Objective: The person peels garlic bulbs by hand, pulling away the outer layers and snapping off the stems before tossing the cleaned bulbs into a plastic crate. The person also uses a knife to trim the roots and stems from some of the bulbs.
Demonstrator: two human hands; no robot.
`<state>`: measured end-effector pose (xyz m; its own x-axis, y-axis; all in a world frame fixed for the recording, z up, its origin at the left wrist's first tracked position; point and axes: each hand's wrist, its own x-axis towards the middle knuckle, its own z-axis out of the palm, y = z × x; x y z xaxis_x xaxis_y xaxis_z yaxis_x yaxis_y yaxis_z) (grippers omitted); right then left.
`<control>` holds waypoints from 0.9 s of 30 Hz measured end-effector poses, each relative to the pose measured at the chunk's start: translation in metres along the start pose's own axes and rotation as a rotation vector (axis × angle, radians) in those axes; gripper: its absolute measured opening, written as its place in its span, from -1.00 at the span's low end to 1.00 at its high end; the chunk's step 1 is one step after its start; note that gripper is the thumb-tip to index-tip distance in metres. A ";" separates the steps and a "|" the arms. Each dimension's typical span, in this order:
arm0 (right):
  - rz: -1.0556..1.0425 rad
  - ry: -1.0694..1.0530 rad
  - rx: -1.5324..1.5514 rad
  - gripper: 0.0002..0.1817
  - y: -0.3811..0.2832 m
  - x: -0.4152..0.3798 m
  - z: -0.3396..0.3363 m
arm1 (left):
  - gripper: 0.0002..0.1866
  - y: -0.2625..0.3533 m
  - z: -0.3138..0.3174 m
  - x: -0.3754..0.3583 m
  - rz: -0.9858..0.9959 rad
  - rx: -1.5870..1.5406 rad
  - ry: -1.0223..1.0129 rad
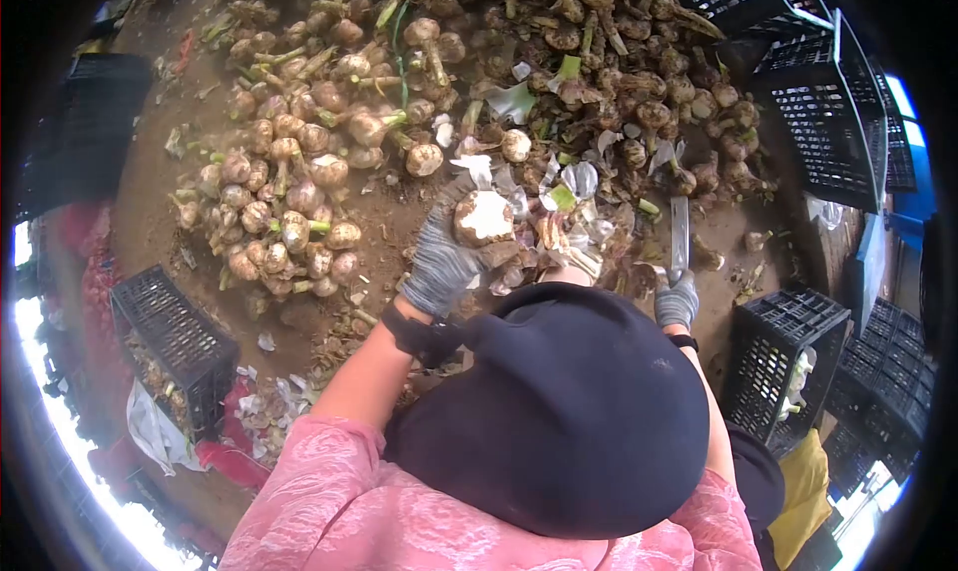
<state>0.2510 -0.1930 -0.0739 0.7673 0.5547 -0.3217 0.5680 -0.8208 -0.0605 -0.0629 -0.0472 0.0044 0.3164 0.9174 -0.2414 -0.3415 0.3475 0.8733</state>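
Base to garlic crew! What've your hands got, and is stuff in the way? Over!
Left hand: holding garlic bulb, white side up. Right hand: gripping knife, blade clear of bulb. Loose papery skins between them. Over.

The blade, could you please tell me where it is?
In the head view, the blade is right of centre, in the right hand, just below the bulb pile.

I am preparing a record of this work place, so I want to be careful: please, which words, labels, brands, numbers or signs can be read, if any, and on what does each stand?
No readable text anywhere.
Black cloth: one small pale mark, too small to tell if it is lettering.
Knife in the right hand: no marking can be made out.
Black crates: no text can be made out.
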 end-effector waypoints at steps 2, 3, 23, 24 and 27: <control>0.036 -0.048 -0.001 -0.54 0.028 0.001 0.007 | -0.17 -0.002 -0.002 0.005 0.019 0.104 -0.049; 0.069 -0.104 0.008 -0.55 0.038 0.004 0.009 | -0.18 -0.004 -0.001 0.007 0.051 0.127 -0.081; -0.447 -0.486 1.079 -0.76 -0.183 -0.034 -0.081 | -0.15 -0.030 0.031 0.028 -0.184 0.040 -0.269; -0.199 -0.472 1.274 -0.78 -0.182 -0.033 -0.084 | -0.16 -0.029 0.032 0.029 -0.188 -0.041 -0.250; 0.033 -0.448 1.432 -0.63 -0.164 -0.026 -0.071 | -0.18 -0.027 0.031 0.029 -0.081 0.036 -0.246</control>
<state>0.1589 -0.0628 0.0114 0.4711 0.6645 -0.5800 -0.4150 -0.4133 -0.8105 -0.0170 -0.0364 -0.0128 0.5482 0.8109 -0.2048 -0.2761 0.4066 0.8709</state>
